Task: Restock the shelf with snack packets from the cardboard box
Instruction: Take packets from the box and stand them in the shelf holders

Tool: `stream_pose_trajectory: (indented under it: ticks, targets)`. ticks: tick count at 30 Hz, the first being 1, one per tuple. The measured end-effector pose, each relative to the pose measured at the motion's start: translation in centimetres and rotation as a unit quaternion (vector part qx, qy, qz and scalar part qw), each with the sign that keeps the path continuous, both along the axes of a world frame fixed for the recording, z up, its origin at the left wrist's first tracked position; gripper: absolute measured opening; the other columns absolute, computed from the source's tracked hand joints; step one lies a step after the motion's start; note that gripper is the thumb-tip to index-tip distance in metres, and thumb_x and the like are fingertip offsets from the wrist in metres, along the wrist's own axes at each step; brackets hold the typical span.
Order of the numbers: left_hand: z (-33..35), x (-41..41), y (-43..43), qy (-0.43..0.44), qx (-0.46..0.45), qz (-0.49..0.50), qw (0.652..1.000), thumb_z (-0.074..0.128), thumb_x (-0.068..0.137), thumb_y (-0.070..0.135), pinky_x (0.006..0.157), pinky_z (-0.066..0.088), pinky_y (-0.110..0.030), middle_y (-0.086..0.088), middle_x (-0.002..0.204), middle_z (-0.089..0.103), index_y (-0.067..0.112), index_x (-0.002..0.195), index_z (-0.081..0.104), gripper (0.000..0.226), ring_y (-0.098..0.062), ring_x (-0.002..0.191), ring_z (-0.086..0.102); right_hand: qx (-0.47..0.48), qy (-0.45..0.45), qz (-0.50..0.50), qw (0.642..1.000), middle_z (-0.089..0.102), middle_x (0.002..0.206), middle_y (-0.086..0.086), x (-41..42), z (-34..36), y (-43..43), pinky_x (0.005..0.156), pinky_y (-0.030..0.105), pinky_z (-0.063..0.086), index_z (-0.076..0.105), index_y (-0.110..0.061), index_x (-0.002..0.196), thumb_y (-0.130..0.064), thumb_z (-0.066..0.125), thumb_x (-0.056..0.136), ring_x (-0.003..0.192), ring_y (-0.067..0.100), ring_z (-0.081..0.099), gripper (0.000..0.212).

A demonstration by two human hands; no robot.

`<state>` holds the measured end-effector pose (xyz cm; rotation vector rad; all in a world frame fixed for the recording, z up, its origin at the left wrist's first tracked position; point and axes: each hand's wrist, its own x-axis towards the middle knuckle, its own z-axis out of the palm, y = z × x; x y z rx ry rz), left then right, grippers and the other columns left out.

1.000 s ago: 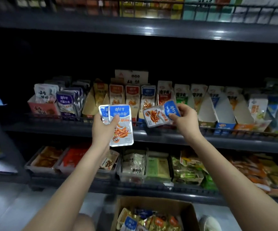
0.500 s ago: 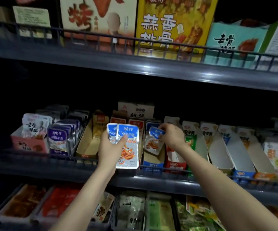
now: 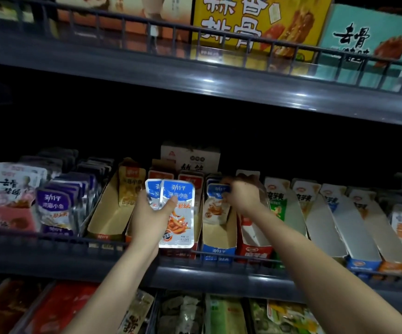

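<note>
At the far left of the dark grey metal shelf (image 3: pixel 207 278) stands a pink cardboard display box (image 3: pixel 2 219) of pale packets. Just beside it is a row of purple-topped silver foil packets (image 3: pixel 55 206), upright. Next comes a brown cardboard tray (image 3: pixel 108 220) with one yellow packet (image 3: pixel 131 189) upright at its back.

The left hand (image 3: pixel 151 218) is raised in front of the shelf's wire rail, fingers and thumb clamped round two blue-and-white foil snack packets (image 3: pixel 180 213). These are fanned one behind the other, and the thumb lies across the face of the front one. They hide most of the tray behind them.

Just to the right, the right hand (image 3: pixel 242 197) reaches over the rail into a blue-fronted cardboard tray (image 3: pixel 219 239). Its fingers are curled on the top edge of a single blue-topped foil snack packet (image 3: pixel 215 206), which stands upright toward the back of that tray. The right forearm crosses a red-fronted cardboard tray (image 3: pixel 255 251) and covers part of it.

Further right are green-labelled packets (image 3: pixel 277 203) and a row of white-lined cardboard trays (image 3: pixel 354 225). On the shelf above, behind a wire rail, stand a large yellow printed carton (image 3: pixel 255 25) and a teal carton (image 3: pixel 368 39). The shelf below carries flat trays of mixed packets (image 3: pixel 226 314), dim and hard to read
</note>
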<state>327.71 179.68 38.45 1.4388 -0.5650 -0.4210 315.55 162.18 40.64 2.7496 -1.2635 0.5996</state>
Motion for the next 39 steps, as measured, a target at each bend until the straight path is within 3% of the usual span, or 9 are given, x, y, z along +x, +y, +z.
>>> stream_pose_trajectory:
  ticks: [11,17,21,23,29,33,35,37,39]
  targets:
    - [-0.6,0.0,-0.2,-0.012,-0.004,-0.001,1.000,0.069,0.085,0.023,0.078,0.047,-0.031,0.004,0.102,0.064,0.022,0.109,0.050,0.030,-0.017,0.098,0.062,-0.104,0.024,-0.016,0.994,0.056,0.130,0.010,0.4,-0.9,-0.7,0.103,0.041,0.028,0.062,-0.017,0.122,-0.023,0.061,0.088,0.125,0.029,0.043,0.034]
    - [-0.3,-0.1,-0.1,-0.011,-0.008,0.005,1.000,0.069,0.085,0.021,0.070,0.050,-0.029,0.004,0.101,0.065,0.020,0.109,0.051,0.030,-0.014,0.090,0.065,-0.148,-0.008,-0.048,0.988,0.071,0.080,0.012,0.5,-0.9,-0.9,0.080,0.051,0.049,0.075,-0.014,0.076,-0.019,0.093,0.041,0.083,0.034,0.066,0.040]
    - [-0.2,-0.2,-0.1,-0.015,-0.008,0.002,1.000,0.068,0.086,0.021,0.080,0.054,-0.039,0.005,0.099,0.065,0.022,0.107,0.049,0.029,-0.017,0.091,0.066,-0.131,-0.004,-0.042,0.991,0.070,0.083,0.016,0.3,-1.3,-0.9,0.082,0.051,0.047,0.075,-0.010,0.081,-0.017,0.089,0.048,0.085,0.037,0.064,0.037]
    - [-0.4,-0.2,-0.2,-0.015,-0.008,0.003,1.000,0.069,0.085,0.021,0.078,0.054,-0.037,0.004,0.100,0.065,0.021,0.108,0.049,0.030,-0.016,0.091,0.065,-0.119,-0.001,-0.037,0.992,0.069,0.094,0.019,0.3,-1.4,-0.9,0.087,0.053,0.043,0.074,-0.009,0.092,-0.016,0.085,0.058,0.095,0.040,0.061,0.036]
    - [-0.5,-0.6,-0.6,-0.012,-0.013,-0.006,1.000,0.068,0.086,0.020,0.066,0.050,-0.024,0.004,0.099,0.065,0.019,0.111,0.048,0.033,-0.013,0.088,0.066,-0.161,-0.007,-0.040,0.986,0.069,0.085,0.011,0.4,-1.9,-1.8,0.076,0.050,0.051,0.074,-0.016,0.088,-0.022,0.093,0.037,0.084,0.036,0.065,0.055]
    - [-0.1,-1.1,-0.7,-0.028,-0.012,-0.024,0.999,0.069,0.085,0.022,0.069,0.054,-0.027,0.002,0.103,0.066,0.018,0.113,0.050,0.034,-0.013,0.089,0.067,-0.160,-0.074,-0.041,0.984,0.069,0.088,0.008,-0.6,-1.4,-0.3,0.078,0.043,0.047,0.074,-0.019,0.090,-0.021,0.089,0.052,0.086,0.032,0.064,0.041]
    - [0.0,-1.4,-0.5,-0.052,-0.015,-0.040,0.998,0.069,0.085,0.023,0.069,0.051,-0.022,0.006,0.104,0.066,0.019,0.113,0.052,0.033,-0.008,0.089,0.066,-0.101,-0.151,-0.020,0.983,0.068,0.092,0.003,-1.4,-0.5,1.4,0.080,0.036,0.042,0.071,-0.016,0.101,-0.028,0.079,0.075,0.090,0.026,0.062,0.029]
    - [-0.1,-1.8,-0.2,-0.059,-0.024,-0.076,0.995,0.069,0.085,0.024,0.072,0.052,-0.024,0.009,0.103,0.067,0.027,0.108,0.055,0.027,-0.007,0.090,0.067,0.100,-0.245,0.065,0.962,0.061,0.099,-0.012,-2.3,0.5,3.7,0.083,0.025,0.044,0.062,-0.017,0.117,-0.030,0.068,0.087,0.095,0.007,0.057,0.033]
    - [-0.1,-2.4,0.0,-0.053,-0.021,-0.126,0.990,0.067,0.085,0.026,0.078,0.056,-0.034,0.006,0.100,0.071,0.034,0.101,0.056,0.021,-0.011,0.090,0.069,0.339,-0.312,0.177,0.870,0.060,0.110,-0.016,-3.2,1.6,5.7,0.086,0.016,0.048,0.051,-0.021,0.128,-0.018,0.063,0.091,0.106,0.002,0.058,0.039]
